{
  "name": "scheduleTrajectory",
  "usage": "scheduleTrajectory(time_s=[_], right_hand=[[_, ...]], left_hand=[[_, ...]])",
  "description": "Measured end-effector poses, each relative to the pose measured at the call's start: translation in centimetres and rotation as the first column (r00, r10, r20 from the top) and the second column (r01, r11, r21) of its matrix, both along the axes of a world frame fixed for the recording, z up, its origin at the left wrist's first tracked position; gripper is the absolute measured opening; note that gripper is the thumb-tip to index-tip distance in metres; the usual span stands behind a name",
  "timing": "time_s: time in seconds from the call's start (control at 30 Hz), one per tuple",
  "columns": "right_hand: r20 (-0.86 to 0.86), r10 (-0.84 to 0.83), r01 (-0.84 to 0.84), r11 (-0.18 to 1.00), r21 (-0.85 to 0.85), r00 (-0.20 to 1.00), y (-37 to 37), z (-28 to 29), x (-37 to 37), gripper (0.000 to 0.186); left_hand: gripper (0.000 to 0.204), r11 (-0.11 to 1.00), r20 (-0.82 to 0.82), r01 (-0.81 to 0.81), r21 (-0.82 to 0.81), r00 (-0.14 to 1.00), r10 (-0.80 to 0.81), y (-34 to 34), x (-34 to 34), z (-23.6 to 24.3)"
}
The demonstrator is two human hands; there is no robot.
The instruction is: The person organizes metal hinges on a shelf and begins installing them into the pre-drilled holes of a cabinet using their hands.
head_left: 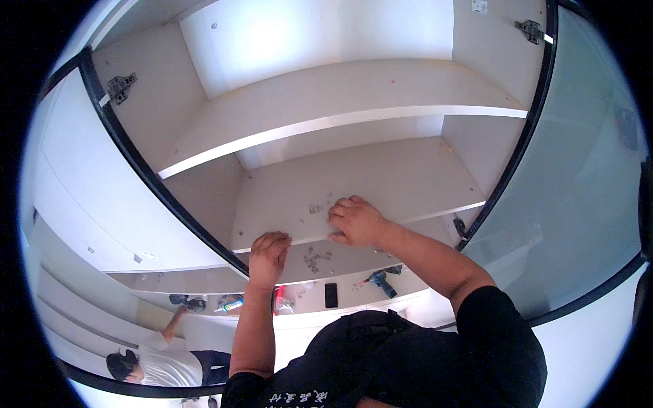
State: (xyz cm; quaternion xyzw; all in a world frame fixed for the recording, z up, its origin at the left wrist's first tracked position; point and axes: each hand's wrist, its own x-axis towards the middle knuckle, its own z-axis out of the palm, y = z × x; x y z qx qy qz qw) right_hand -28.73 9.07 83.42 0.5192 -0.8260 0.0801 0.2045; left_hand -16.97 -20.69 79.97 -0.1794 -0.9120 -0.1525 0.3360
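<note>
An open white cabinet fills the view in front of me. My left hand (268, 256) is at the front edge of the middle shelf (381, 170), its fingers bent and pressed together; whatever they may hold is hidden. Further right, my right hand (358, 222) rests on the same shelf, fingers curved and the thumb apart, with nothing visible in it. Just left of its fingertips lie small loose hardware pieces (316, 208), too small to name. More small metal-looking pieces (316, 258) are scattered on the level below, between my forearms.
An upper shelf (354, 115) spans the cabinet above my hands. A dark-framed glass door (564, 183) stands at right. Below lie a black phone (331, 295), a blue cordless drill (382, 283) and a tube (230, 305). A co-worker in a white shirt (166, 364) reaches in at lower left.
</note>
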Motion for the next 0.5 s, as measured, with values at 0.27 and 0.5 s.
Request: scheduleTrajectory(time_s=[0.27, 0.5], right_hand=[[0.041, 0.064, -0.061, 0.997, -0.050, 0.997, 0.9, -2.2, -0.8, 0.027], [0.195, 0.010, 0.017, 0.991, -0.135, 0.981, 1.1, -1.0, -0.2, 0.028]], left_hand=[[0.014, 0.986, -0.284, -0.020, 0.167, 0.956, 0.067, 0.0, 1.7, 11.4], [0.009, 0.926, -0.305, -0.122, 0.358, 0.922, 0.239, -0.6, 3.0, 28.0]])
